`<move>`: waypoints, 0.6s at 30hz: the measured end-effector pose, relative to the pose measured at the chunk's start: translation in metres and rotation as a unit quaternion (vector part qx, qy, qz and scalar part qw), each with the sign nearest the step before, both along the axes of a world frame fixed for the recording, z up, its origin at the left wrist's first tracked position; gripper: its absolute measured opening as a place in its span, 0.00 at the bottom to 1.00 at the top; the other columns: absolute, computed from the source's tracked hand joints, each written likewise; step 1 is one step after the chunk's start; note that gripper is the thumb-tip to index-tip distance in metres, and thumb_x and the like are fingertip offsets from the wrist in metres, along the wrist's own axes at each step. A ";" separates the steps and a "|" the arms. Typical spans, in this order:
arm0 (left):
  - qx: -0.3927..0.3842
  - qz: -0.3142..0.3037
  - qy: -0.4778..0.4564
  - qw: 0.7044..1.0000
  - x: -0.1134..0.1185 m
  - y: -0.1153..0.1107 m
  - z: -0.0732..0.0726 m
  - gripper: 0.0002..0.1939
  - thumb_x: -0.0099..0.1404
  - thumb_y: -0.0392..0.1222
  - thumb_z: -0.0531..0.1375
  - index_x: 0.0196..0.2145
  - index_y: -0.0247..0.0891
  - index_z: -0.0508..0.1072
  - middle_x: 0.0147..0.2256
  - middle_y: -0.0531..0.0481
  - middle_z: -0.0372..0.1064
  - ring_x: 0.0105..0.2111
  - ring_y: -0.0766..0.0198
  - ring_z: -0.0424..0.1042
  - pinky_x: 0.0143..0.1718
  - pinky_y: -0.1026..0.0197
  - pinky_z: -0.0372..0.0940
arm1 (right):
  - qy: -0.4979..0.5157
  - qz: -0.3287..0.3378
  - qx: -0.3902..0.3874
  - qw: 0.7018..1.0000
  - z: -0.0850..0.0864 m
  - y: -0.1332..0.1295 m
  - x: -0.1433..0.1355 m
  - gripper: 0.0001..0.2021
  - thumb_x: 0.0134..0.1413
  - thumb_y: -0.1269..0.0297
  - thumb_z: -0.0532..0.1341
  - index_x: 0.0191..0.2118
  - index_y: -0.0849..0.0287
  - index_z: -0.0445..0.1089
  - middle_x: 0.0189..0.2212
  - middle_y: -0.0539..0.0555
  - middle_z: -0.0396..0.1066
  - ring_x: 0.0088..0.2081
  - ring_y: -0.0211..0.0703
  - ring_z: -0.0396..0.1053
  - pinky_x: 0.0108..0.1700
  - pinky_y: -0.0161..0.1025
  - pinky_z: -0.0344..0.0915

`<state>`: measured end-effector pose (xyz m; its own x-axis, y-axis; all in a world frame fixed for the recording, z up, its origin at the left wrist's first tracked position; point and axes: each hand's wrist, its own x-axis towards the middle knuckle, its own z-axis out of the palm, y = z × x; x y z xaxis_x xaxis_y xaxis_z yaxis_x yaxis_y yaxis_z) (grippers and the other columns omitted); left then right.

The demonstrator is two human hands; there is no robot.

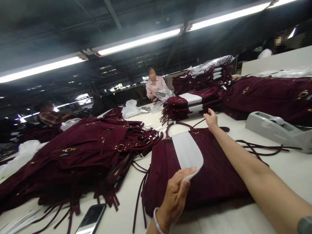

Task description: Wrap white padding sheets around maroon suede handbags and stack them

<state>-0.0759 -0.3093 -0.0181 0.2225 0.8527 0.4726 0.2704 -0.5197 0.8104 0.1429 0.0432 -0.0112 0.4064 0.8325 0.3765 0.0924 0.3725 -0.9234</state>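
Observation:
A burgundy suede bag (214, 169) lies on the pale table in front of me, its looped handle pointing away. A white sheet (186, 151) is laid over its middle. My left hand (176, 190), with a pale bracelet at the wrist, pinches the near end of that sheet and lifts its edge a little. Beyond the bag's far right corner, my right hand (211, 118) is closed on a thin burgundy strap (200, 123).
Burgundy bags (83, 152) are piled at left, with more stacked (187, 104) at the back. A grey tape dispenser (275, 128) stands at right, a phone (91, 219) lies near the front edge. A person (156, 85) handles clear plastic behind the table.

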 end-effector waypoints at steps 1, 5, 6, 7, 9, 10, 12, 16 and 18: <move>0.033 -0.023 0.050 0.998 0.001 0.000 0.000 0.19 0.74 0.46 0.50 0.56 0.43 0.71 0.54 0.44 0.70 0.56 0.55 0.67 0.60 0.51 0.61 | -0.022 0.001 -0.002 1.000 0.007 -0.004 0.003 0.23 0.48 0.71 0.60 0.53 0.62 0.70 0.50 0.60 0.69 0.50 0.48 0.70 0.58 0.49 0.63; 0.093 -0.023 0.192 0.977 0.008 0.001 -0.001 0.18 0.73 0.44 0.52 0.58 0.48 0.68 0.57 0.48 0.68 0.57 0.59 0.66 0.60 0.52 0.61 | -0.140 0.105 -0.035 0.984 0.027 -0.034 -0.007 0.13 0.44 0.71 0.62 0.38 0.63 0.78 0.39 0.58 0.76 0.43 0.51 0.72 0.56 0.50 0.64; 0.093 -0.013 0.218 0.972 0.010 0.001 -0.002 0.17 0.73 0.44 0.53 0.58 0.47 0.68 0.57 0.48 0.68 0.57 0.59 0.66 0.60 0.52 0.62 | -0.167 0.149 -0.038 0.974 0.027 -0.045 -0.014 0.10 0.45 0.69 0.63 0.36 0.61 0.79 0.35 0.56 0.77 0.41 0.49 0.73 0.54 0.49 0.66; 0.091 -0.007 0.240 0.966 0.011 0.002 -0.004 0.17 0.73 0.44 0.53 0.57 0.47 0.69 0.57 0.48 0.68 0.57 0.59 0.66 0.59 0.52 0.62 | -0.199 0.201 -0.032 0.958 0.025 -0.058 -0.020 0.09 0.46 0.67 0.64 0.35 0.59 0.80 0.35 0.54 0.78 0.41 0.48 0.74 0.54 0.46 0.67; 0.084 -0.004 0.265 0.960 0.013 0.002 -0.008 0.16 0.72 0.45 0.53 0.55 0.44 0.71 0.56 0.47 0.69 0.57 0.59 0.67 0.60 0.52 0.63 | -0.273 0.303 0.005 0.913 0.014 -0.086 -0.032 0.12 0.49 0.62 0.64 0.40 0.56 0.79 0.42 0.53 0.78 0.46 0.47 0.73 0.54 0.43 0.66; 0.078 -0.010 0.264 0.961 0.013 0.001 -0.009 0.16 0.73 0.45 0.53 0.54 0.43 0.72 0.55 0.47 0.70 0.56 0.59 0.68 0.60 0.52 0.63 | -0.313 0.336 0.026 0.888 0.006 -0.100 -0.035 0.14 0.52 0.60 0.63 0.44 0.55 0.78 0.47 0.53 0.76 0.50 0.47 0.71 0.55 0.42 0.65; 0.065 -0.034 0.238 0.968 0.014 -0.001 -0.012 0.16 0.73 0.45 0.52 0.53 0.41 0.73 0.53 0.46 0.72 0.55 0.60 0.69 0.60 0.55 0.63 | -0.381 0.355 0.046 0.853 -0.013 -0.125 -0.037 0.18 0.57 0.62 0.59 0.52 0.56 0.74 0.55 0.54 0.70 0.57 0.47 0.66 0.59 0.44 0.62; 0.026 -0.048 0.165 0.985 0.015 -0.011 -0.009 0.17 0.73 0.47 0.52 0.52 0.41 0.74 0.50 0.48 0.74 0.52 0.59 0.72 0.56 0.58 0.66 | -0.437 0.354 0.014 0.827 -0.040 -0.153 -0.027 0.21 0.54 0.75 0.54 0.51 0.58 0.75 0.56 0.55 0.69 0.59 0.45 0.65 0.65 0.44 0.55; -0.004 -0.030 0.147 0.989 0.016 -0.013 -0.007 0.17 0.73 0.49 0.51 0.50 0.42 0.75 0.48 0.48 0.75 0.49 0.57 0.74 0.53 0.59 0.67 | -0.444 0.379 0.007 0.812 -0.043 -0.158 -0.022 0.25 0.48 0.80 0.53 0.49 0.57 0.76 0.56 0.51 0.69 0.59 0.43 0.64 0.66 0.42 0.54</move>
